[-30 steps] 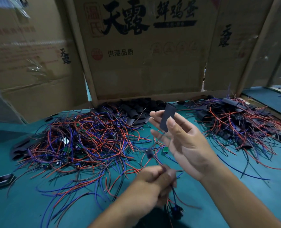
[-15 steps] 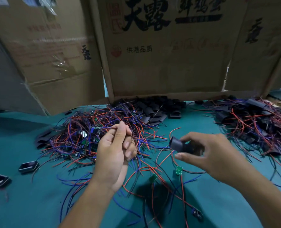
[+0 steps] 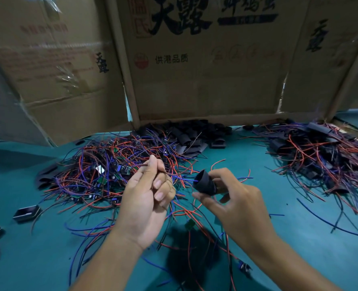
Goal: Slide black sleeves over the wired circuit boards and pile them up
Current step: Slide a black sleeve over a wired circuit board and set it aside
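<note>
Brown printed cardboard panels (image 3: 205, 80) are standing along the back of the teal work surface (image 3: 299, 238). On it, a wide tangle of red, blue and black wired circuit boards (image 3: 102, 171) is lying at the left, a heap of loose flat black sleeves (image 3: 186, 135) is sitting at the back centre, and a pile of already sleeved boards with trailing wires (image 3: 320, 156) is lying at the right.

The left hand (image 3: 146, 202) is curling its fingers round a bunch of thin red and blue wires (image 3: 182, 177), holding them up above the surface. The right hand (image 3: 236, 204) is pinching a single black tubular sleeve (image 3: 204, 182) between thumb and fingers, its open mouth facing the left hand. The wire ends are reaching that mouth, and a blue one appears to be just entering; the board on these wires is not clearly visible.

This looks like the threading step for one unit. The next move probably calls for keeping the mouth squeezed open, feeding all the wires through together, then drawing the sleeve along until it covers the board, before dropping the piece on the right-hand pile.
</note>
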Motion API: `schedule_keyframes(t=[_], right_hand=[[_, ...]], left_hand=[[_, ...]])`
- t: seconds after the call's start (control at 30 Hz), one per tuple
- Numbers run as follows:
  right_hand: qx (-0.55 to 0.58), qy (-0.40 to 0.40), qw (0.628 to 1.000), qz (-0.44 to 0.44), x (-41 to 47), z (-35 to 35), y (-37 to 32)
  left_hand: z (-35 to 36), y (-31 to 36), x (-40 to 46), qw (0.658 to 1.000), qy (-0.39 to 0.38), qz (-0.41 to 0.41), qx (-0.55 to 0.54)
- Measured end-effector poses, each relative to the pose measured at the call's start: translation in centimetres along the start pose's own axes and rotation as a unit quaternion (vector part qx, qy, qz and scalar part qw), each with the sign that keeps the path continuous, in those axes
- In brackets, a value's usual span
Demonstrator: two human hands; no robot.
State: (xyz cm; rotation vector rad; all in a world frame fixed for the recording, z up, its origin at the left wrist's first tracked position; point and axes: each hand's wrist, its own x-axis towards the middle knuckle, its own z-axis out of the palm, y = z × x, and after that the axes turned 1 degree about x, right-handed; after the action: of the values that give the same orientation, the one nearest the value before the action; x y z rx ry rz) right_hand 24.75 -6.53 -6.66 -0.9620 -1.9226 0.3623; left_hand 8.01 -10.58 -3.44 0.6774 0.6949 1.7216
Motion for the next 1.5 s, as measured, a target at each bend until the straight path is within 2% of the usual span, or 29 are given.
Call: schedule_keyframes(t=[0.33, 0.6, 0.7, 0.87, 0.97, 1.17, 1.27, 1.4, 1.5], right_hand=[[-0.028, 0.073, 0.996, -0.038, 0.1, -0.5, 0.1], [-0.080, 0.093, 0.989, -0.083, 0.4, -0.9, 0.6], [-0.129, 0.075, 0.982, -0.120, 0.7, -1.3, 0.9], [-0.233, 0.023, 0.953, -0.195, 0.8, -1.4, 0.0], [-0.215, -0.013, 0.957, -0.194, 0.4, -0.6, -0.9], [-0.070, -0.132, 0.987, -0.056, -0.1, 0.1, -1.0], [-0.073, -0.134, 0.985, -0.081, -0.3, 0.7, -0.4], [0.063, -0.162, 0.984, -0.036, -0.4, 0.9, -0.6], [0.094, -0.150, 0.984, -0.019, -0.3, 0.9, -0.3]], left_hand=[[0.2, -0.6, -0.3, 0.997, 0.014, 0.022, 0.075], [0.0, -0.6, -0.5, 0.993, 0.020, 0.043, 0.109], [-0.2, -0.7, -0.4, 0.990, 0.019, 0.061, 0.129], [-0.2, -1.6, -0.4, 0.971, 0.000, 0.096, 0.220], [-0.1, -2.3, -0.7, 0.956, -0.011, 0.100, 0.274], [-0.4, -2.8, -0.8, 0.933, -0.047, 0.071, 0.350], [-0.3, -3.0, -0.8, 0.931, -0.062, 0.052, 0.356], [-0.4, -2.5, -0.8, 0.929, -0.092, 0.022, 0.358], [-0.7, -2.0, -0.9, 0.930, -0.111, -0.008, 0.349]])
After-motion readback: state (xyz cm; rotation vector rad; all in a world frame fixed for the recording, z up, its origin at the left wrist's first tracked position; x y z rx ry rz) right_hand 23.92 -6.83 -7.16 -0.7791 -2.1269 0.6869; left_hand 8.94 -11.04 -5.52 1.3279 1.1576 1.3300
